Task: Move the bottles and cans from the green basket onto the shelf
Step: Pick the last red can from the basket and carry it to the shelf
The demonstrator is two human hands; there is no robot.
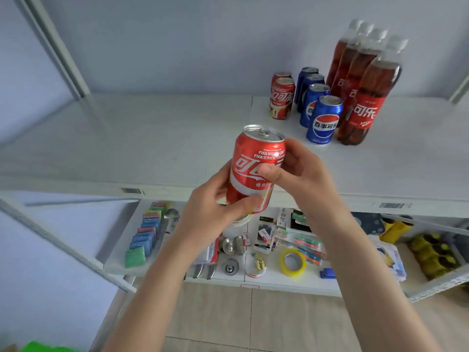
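Note:
I hold a red cola can (250, 158) upright in both hands, in front of the white shelf (152, 138). My left hand (210, 214) grips its lower part from the left. My right hand (302, 174) wraps its upper part from the right, thumb across the label. At the shelf's back right stand two red cans (281, 97), several blue cans (322, 118) and several cola bottles (365, 90) in rows. A corner of the green basket (43, 348) shows at the bottom left edge.
The lower shelf (276, 279) carries small goods: stacked packets (144, 237), a yellow tape roll (293, 262), metal knobs, pens and yellow items at the right. White shelf posts rise at the far left and far right. Tiled floor lies below.

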